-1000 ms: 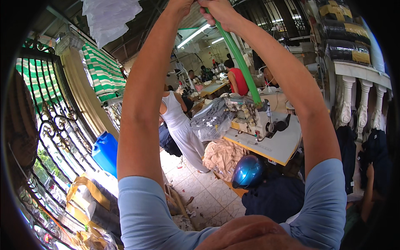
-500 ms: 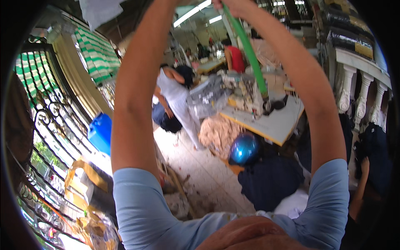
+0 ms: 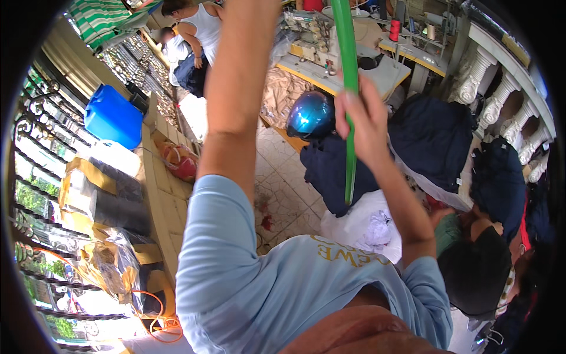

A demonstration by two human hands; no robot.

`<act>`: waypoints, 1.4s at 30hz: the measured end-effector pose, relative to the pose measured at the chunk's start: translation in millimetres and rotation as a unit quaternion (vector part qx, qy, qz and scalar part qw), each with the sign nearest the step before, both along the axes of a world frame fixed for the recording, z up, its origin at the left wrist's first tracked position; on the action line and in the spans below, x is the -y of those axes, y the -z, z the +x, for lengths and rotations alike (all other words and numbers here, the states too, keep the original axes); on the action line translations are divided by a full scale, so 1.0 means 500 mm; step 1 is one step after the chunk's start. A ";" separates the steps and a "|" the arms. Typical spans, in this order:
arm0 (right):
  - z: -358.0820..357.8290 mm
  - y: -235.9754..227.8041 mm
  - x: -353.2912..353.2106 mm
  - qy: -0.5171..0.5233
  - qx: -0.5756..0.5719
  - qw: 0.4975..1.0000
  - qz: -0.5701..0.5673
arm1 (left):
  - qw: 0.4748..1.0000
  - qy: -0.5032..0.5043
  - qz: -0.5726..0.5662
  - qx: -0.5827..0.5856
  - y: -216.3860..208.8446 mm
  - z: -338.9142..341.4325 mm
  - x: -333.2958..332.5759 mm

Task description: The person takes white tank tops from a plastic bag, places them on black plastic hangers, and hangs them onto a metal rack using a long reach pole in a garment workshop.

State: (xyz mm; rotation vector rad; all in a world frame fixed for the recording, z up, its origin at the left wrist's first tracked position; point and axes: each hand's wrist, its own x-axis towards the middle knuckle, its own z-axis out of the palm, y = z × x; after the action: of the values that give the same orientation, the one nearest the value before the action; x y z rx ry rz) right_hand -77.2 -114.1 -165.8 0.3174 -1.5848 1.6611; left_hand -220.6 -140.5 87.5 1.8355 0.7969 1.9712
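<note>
A long green strip [image 3: 349,59], like a flattened plastic hose, hangs down in front of me from the upper edge of the head view. My right hand [image 3: 367,121] is closed around its middle, with the thumb on the left side. Below the hand the strip's tapered end dangles over dark navy cloth. My left arm [image 3: 233,100] is raised past the upper edge, so its hand is cut off from sight. What the left hand touches does not show.
A shiny blue helmet [image 3: 311,115] sits before a sewing machine table [image 3: 380,76]. Navy garments [image 3: 433,135] and a white sack [image 3: 354,227] lie around. A co-worker [image 3: 477,265] is low at right; another in white [image 3: 203,29] stands far left. A blue jerrycan [image 3: 115,115] and taped packages [image 3: 112,206] line the railing.
My right hand has come down from overhead to chest level, on the strip. My view has tilted downward and shifted, and the left hand's arm stays raised.
</note>
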 end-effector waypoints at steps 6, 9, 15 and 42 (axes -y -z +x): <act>0.229 0.256 -0.062 -0.006 0.169 0.984 -0.049 | 0.973 0.174 -0.118 0.094 0.377 0.167 -0.045; 0.352 0.265 -0.110 0.111 0.175 0.973 -0.102 | 0.972 0.150 -0.124 0.130 0.508 0.322 -0.016; 0.525 0.053 -0.055 0.329 0.053 0.939 0.080 | 0.944 0.276 -0.141 0.110 0.741 0.538 -0.009; 1.138 -0.034 0.507 0.906 0.022 0.420 0.036 | 0.678 0.647 -0.156 -0.312 0.967 1.248 0.224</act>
State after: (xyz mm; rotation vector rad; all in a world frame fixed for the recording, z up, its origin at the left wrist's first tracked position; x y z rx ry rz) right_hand 491.8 -367.8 -148.7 -1.1274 -0.8966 -0.2343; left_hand 403.4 -252.5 -395.9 1.8942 -0.1582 0.2757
